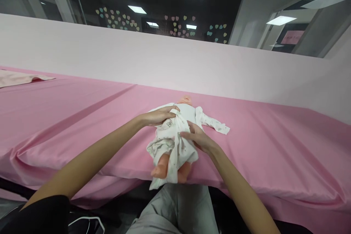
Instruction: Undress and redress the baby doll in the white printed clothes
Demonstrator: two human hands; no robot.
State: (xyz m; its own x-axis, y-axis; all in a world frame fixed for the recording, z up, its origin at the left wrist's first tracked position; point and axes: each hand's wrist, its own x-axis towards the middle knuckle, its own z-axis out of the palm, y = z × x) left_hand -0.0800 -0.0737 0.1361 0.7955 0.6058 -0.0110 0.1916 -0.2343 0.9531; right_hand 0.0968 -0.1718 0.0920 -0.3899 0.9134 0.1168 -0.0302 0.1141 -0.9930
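A baby doll lies on its back on the pink-covered table, head away from me, bare legs at the near edge. It wears a white printed garment bunched around its belly and legs. My left hand presses on the doll's chest with its fingers curled over the cloth. My right hand pinches a fold of the garment at the doll's waist. One empty sleeve lies spread out to the right.
A folded pale pink cloth lies far left on the table. A light pink wall panel runs behind the table, with windows above it. My grey trousers show below the table edge.
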